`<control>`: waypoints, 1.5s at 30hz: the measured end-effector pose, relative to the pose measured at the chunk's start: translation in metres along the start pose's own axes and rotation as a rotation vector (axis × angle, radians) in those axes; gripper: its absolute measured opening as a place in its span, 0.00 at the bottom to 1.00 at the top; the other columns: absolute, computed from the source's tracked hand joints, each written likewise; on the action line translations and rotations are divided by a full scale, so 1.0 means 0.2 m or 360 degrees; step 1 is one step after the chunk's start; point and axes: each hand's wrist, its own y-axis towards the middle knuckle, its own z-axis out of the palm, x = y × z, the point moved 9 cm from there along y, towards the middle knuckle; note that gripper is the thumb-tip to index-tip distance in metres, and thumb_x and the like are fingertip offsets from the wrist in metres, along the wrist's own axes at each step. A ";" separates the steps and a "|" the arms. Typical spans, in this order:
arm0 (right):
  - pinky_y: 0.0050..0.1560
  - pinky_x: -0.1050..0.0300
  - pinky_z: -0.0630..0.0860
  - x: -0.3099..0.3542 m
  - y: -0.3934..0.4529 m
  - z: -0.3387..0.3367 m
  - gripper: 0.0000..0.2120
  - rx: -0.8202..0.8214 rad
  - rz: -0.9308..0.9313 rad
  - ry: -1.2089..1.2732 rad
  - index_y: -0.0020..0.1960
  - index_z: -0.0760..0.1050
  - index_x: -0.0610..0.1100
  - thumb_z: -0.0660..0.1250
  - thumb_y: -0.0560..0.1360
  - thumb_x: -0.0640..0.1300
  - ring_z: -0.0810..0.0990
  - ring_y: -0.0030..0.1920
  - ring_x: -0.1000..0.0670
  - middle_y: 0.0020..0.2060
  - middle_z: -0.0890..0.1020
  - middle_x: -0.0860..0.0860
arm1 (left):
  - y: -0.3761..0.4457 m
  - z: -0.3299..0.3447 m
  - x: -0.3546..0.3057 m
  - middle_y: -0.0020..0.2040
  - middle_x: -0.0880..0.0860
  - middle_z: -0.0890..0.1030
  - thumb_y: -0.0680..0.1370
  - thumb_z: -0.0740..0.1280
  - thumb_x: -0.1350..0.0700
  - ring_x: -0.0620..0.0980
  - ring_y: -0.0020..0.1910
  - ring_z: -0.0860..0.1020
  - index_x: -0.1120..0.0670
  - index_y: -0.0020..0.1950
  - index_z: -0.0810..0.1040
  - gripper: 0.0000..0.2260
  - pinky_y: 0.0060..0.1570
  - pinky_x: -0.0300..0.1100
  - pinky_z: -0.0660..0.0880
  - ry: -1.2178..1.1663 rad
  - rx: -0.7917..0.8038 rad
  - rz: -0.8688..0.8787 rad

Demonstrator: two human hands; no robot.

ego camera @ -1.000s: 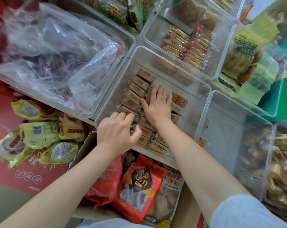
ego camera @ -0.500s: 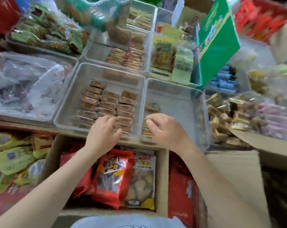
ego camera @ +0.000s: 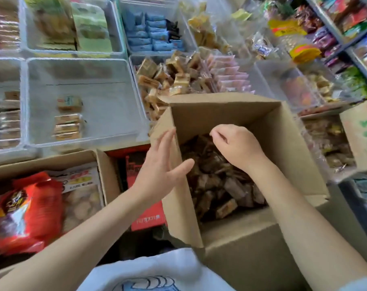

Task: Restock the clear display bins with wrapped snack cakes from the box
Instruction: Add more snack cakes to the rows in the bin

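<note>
open cardboard box [ego camera: 283, 131] at lower right of view, loose pile of wrapped snack cakes [ego camera: 220, 177] in its bottom, dark and blurred. left hand [ego camera: 163, 162] wide, fingers straight, flat against the outside of the box's left flap, thumb over the flap edge. right hand [ego camera: 239, 145] inside the box above the pile, fingers curled; cannot tell whether it holds a cake. clear display bin [ego camera: 119, 97] beyond the box's left side, mostly bare floor; a short column of tan wrapped cakes [ego camera: 68, 124] near its front-left corner, one more just behind. neighbouring bin [ego camera: 140, 66] to the right heaped with mixed tan and pink packets. second carton [ego camera: 107, 164] at lower left with red snack bags [ego camera: 27, 208].
</note>
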 end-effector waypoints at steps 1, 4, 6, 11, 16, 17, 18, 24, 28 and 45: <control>0.43 0.50 0.76 -0.07 0.01 0.06 0.13 0.0124 0.0027 -0.0071 0.49 0.80 0.45 0.57 0.83 0.47 0.79 0.45 0.48 0.44 0.82 0.51 | 0.01 0.04 0.00 0.81 0.39 0.48 0.80 0.67 0.44 0.45 0.80 0.52 0.37 0.81 0.50 0.35 0.77 0.52 0.59 0.0008 -0.0014 -0.0012; 0.43 0.52 0.74 -0.18 0.05 0.28 0.15 0.0466 0.0004 -0.0260 0.53 0.80 0.45 0.56 0.83 0.49 0.80 0.51 0.44 0.49 0.82 0.48 | 0.01 0.11 0.02 0.80 0.34 0.44 0.81 0.66 0.53 0.42 0.80 0.48 0.34 0.79 0.51 0.34 0.78 0.54 0.57 -0.0062 -0.0054 -0.0054; 0.48 0.52 0.75 -0.19 0.06 0.47 0.15 0.0774 -0.0064 -0.0424 0.60 0.78 0.46 0.58 0.83 0.52 0.79 0.56 0.42 0.55 0.81 0.46 | 0.01 0.12 0.02 0.80 0.35 0.45 0.78 0.64 0.54 0.37 0.79 0.46 0.34 0.79 0.54 0.34 0.77 0.46 0.53 -0.0142 -0.0109 -0.0064; 0.64 0.49 0.74 -0.28 -0.14 0.93 0.34 0.1597 -0.0020 -0.0537 0.74 0.69 0.47 0.72 0.73 0.60 0.75 0.65 0.43 0.68 0.75 0.47 | 0.01 0.10 0.03 0.81 0.36 0.48 0.75 0.63 0.52 0.34 0.78 0.49 0.32 0.78 0.55 0.35 0.75 0.42 0.55 -0.0167 -0.0166 -0.0099; 0.48 0.54 0.76 -0.36 -0.04 0.90 0.23 0.1481 0.0128 -0.0264 0.66 0.75 0.47 0.68 0.76 0.58 0.79 0.51 0.47 0.59 0.80 0.47 | -0.01 0.09 0.01 0.80 0.34 0.50 0.75 0.64 0.51 0.36 0.78 0.52 0.28 0.76 0.56 0.34 0.76 0.58 0.63 -0.0194 -0.0181 -0.0094; 0.46 0.54 0.77 -0.37 0.02 0.82 0.21 0.1405 0.0231 -0.0100 0.66 0.74 0.50 0.65 0.77 0.59 0.81 0.48 0.47 0.55 0.81 0.48 | -0.01 0.09 0.01 0.80 0.34 0.50 0.75 0.65 0.51 0.35 0.78 0.53 0.27 0.75 0.56 0.34 0.75 0.59 0.63 -0.0204 -0.0168 -0.0088; 0.43 0.52 0.79 -0.38 0.07 0.72 0.17 0.1299 0.0338 0.0136 0.63 0.74 0.51 0.63 0.78 0.58 0.83 0.44 0.48 0.50 0.82 0.48 | 0.00 0.09 0.00 0.80 0.35 0.51 0.74 0.66 0.50 0.36 0.78 0.53 0.25 0.74 0.56 0.34 0.75 0.58 0.64 -0.0213 -0.0144 -0.0088; 0.37 0.56 0.75 -0.07 0.10 0.24 0.23 0.1176 0.0333 0.1917 0.65 0.74 0.35 0.51 0.81 0.48 0.78 0.37 0.45 0.48 0.79 0.37 | -0.03 -0.01 0.03 0.75 0.35 0.66 0.70 0.67 0.36 0.38 0.75 0.62 0.29 0.70 0.69 0.28 0.74 0.50 0.62 -0.0515 -0.0052 -0.0249; 0.38 0.56 0.76 0.25 0.06 0.18 0.25 0.1272 0.0166 0.2012 0.66 0.74 0.35 0.48 0.81 0.48 0.77 0.39 0.43 0.51 0.77 0.34 | -0.04 -0.19 -0.02 0.63 0.45 0.80 0.68 0.64 0.31 0.42 0.61 0.78 0.42 0.69 0.73 0.32 0.58 0.45 0.76 -0.0759 -0.0133 -0.0201; 0.54 0.61 0.70 1.93 0.42 0.67 0.17 0.0699 -0.0891 0.0341 0.60 0.79 0.44 0.75 0.73 0.46 0.77 0.53 0.51 0.52 0.81 0.48 | -0.34 -1.55 0.72 0.45 0.52 0.80 0.61 0.73 0.39 0.46 0.38 0.79 0.43 0.56 0.79 0.24 0.39 0.40 0.75 -0.0629 -0.0604 -0.0600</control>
